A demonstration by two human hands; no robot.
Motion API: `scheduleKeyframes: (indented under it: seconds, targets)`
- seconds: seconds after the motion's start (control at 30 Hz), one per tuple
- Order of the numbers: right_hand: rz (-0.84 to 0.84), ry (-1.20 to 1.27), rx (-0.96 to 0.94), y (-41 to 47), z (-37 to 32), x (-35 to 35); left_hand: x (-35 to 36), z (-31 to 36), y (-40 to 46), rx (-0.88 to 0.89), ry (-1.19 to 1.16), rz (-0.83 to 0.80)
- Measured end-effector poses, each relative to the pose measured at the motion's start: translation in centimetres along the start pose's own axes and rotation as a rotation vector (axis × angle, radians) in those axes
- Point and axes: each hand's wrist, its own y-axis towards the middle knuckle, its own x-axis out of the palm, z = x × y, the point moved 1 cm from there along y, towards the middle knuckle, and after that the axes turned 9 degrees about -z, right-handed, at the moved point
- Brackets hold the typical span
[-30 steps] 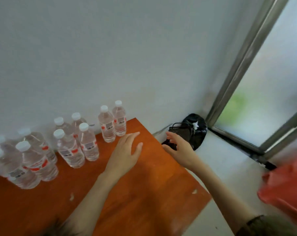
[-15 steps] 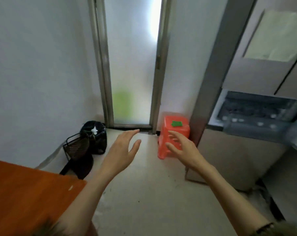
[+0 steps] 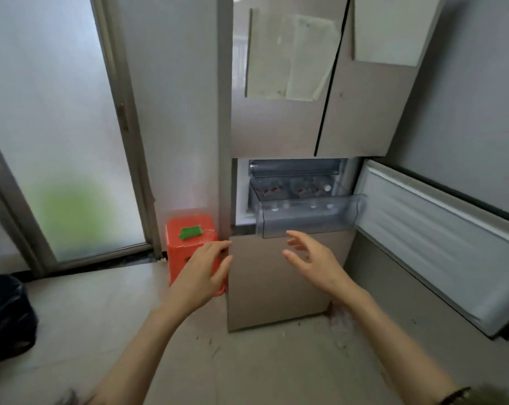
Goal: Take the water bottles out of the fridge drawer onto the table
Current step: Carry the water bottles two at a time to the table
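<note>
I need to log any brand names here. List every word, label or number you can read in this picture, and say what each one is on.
No text can be read.
Clear plastic water bottles in the transparent fridge drawer: red labels, too small and blurred.
Pale paper sheets on the beige fridge door: any print is too blurred.
Green patch on the orange plastic stool: no lettering visible.

Bottles [image 3: 298, 189] in drawer [image 3: 308, 219] — stool [image 3: 193, 247] left
</note>
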Motion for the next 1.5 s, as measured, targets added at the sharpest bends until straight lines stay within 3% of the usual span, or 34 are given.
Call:
scheduleKeyframes:
  seconds: [0.4,0.77,1.23,1.37,1.5]
  targets:
    - [0.052,-0.015,0.149,14.7,16.2,-13.4,11.2,2.7,24.1,0.02,-0.002,-0.194]
    - [-0.148,-0.015,0.127,31.7,29.8,-19.4,20.4,1.6,42.3,-0.278,-0.008,-0.182]
    - [-0.564,-0.172,0.401,48.9,38.5,-15.8,29.1,-6.7,55.7,-0.731,0.062,-0.457]
    - [-0.524,-0.241,0.442,51.0,39.5,-14.8,30.8,-8.1,57.1,-0.824,0.065,-0.427]
    - [-0.437,-0.162,0.483,51.6,40.8,-13.4,31.9,-9.5,57.5,-0.85,0.02,-0.333]
